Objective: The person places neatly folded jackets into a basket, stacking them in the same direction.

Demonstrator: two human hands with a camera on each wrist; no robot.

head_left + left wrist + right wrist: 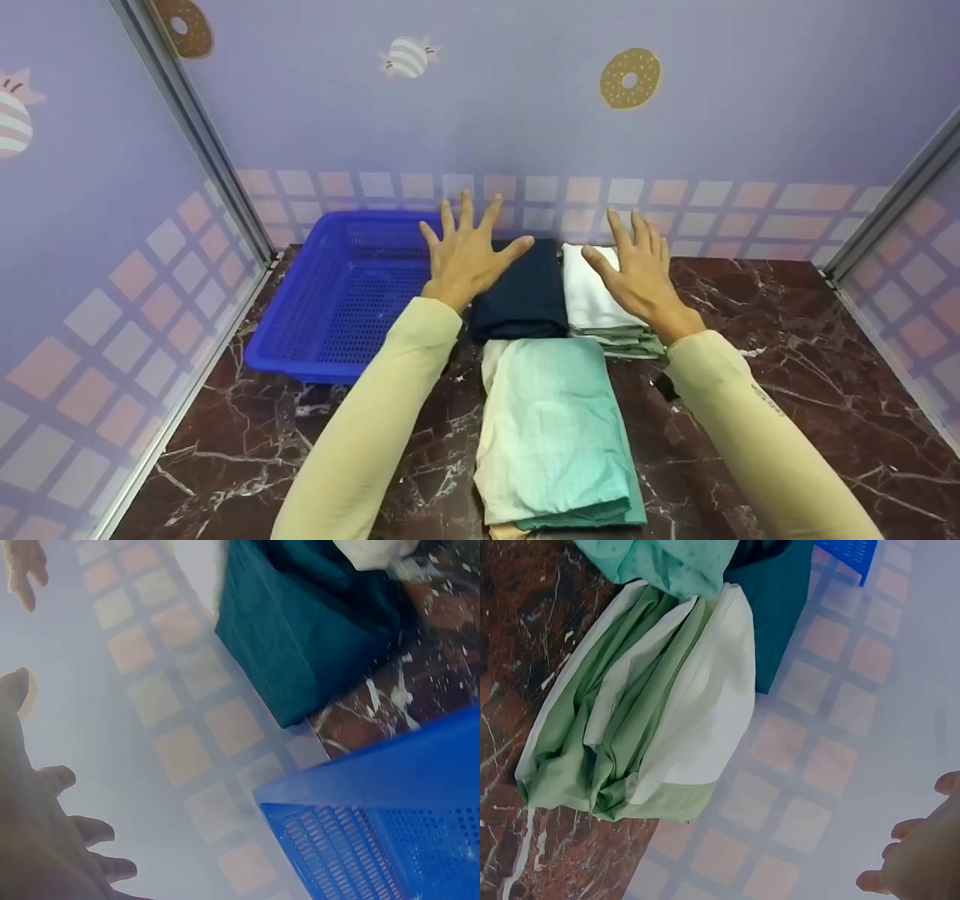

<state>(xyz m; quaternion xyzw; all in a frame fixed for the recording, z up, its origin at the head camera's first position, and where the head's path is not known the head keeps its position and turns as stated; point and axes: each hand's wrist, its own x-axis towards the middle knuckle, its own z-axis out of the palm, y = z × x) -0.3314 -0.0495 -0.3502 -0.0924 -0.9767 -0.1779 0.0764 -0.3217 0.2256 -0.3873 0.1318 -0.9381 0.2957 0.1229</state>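
Observation:
In the head view my left hand [465, 262] is held up with fingers spread, between the blue basket [259, 356] and a folded dark navy cloth [529, 292]. My right hand [637, 277] is raised too, its fingers straight, over a folded white and green cloth [589, 300]. Neither hand holds anything. Closest to me lies a folded cloth [555, 427] that fades from cream to turquoise. The right wrist view shows the layered folds of the white and green cloth [697, 720]. From the left wrist, the navy cloth looks teal [300, 637], beside the basket [420, 780].
The brown marbled tabletop [757, 420] extends to both sides of the cloths. A lilac wall panel [510, 112] with printed doughnuts and squares stands at the back, and side panels [97, 300] close in left and right.

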